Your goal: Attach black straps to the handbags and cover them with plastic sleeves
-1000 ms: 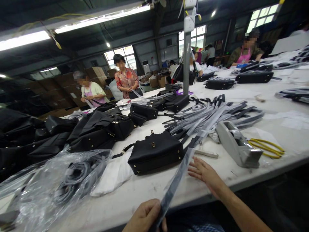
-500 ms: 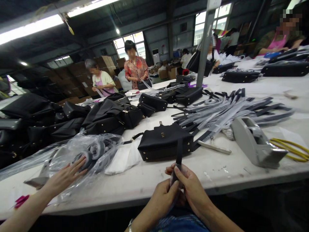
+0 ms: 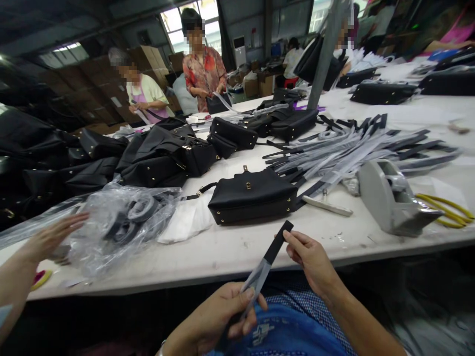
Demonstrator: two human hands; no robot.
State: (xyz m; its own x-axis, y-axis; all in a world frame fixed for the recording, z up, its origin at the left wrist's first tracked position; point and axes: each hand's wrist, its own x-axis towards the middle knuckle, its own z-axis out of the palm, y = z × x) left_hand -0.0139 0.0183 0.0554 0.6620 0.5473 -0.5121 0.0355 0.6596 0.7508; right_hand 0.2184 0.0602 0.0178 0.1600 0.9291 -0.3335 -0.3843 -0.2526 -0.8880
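Note:
A black strap (image 3: 275, 247), partly covered in a pale translucent wrap, stretches between my two hands above my lap. My left hand (image 3: 232, 309) is closed round its wrapped length. The bare black end is pinched between the thumb and fingers of my right hand (image 3: 306, 252). Just beyond, on the table, lies a black handbag (image 3: 252, 195) with gold studs and a clasp. Right of the bag is a heap of wrapped straps (image 3: 345, 153).
A co-worker's hand (image 3: 55, 237) reaches in at left beside a clear plastic bag (image 3: 126, 222) of coiled straps. Black handbags (image 3: 159, 158) pile up behind. On the right are a tape dispenser (image 3: 389, 198), a white-handled tool (image 3: 326, 205) and yellow handles (image 3: 445, 210). A post (image 3: 322, 64) rises beyond.
My hands have moved apart, showing more of the strap, now tilted with its wrapped part visible. The co-worker's hand has drawn left, off the plastic bag. My view has tipped downward.

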